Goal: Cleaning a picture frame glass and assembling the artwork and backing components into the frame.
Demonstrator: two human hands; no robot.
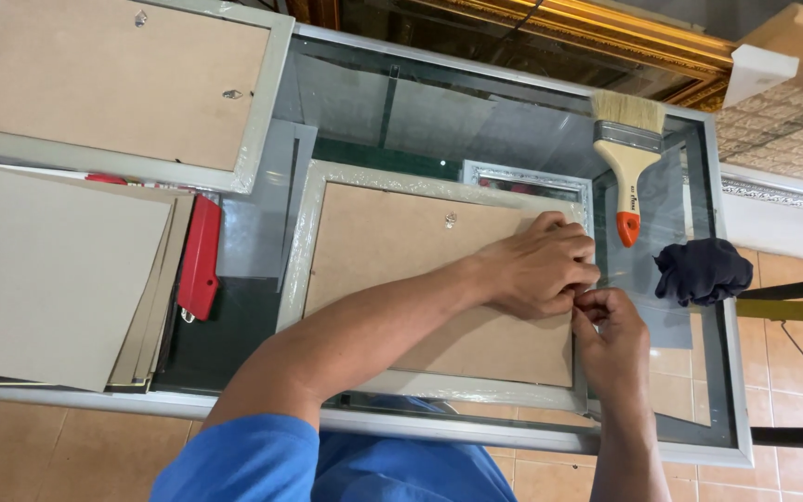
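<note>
A silver picture frame [301, 270] lies face down on the glass table, its brown backing board [392, 242] showing with a small metal hanger near the top. My left hand [541, 265] rests fingers-down on the board's right edge. My right hand [611, 330] meets it there, with fingertips pinched at the frame's right rail. What the fingers pinch is too small to see. Both forearms reach in from the bottom.
A second face-down frame [262, 121] sits at the top left. Grey cardboard sheets [48, 270] are stacked at the left beside a red tool [201, 256]. A paintbrush [629, 149] with an orange tip and a dark cloth [702, 270] lie at the right. The table's metal edge [736, 372] borders tiled floor.
</note>
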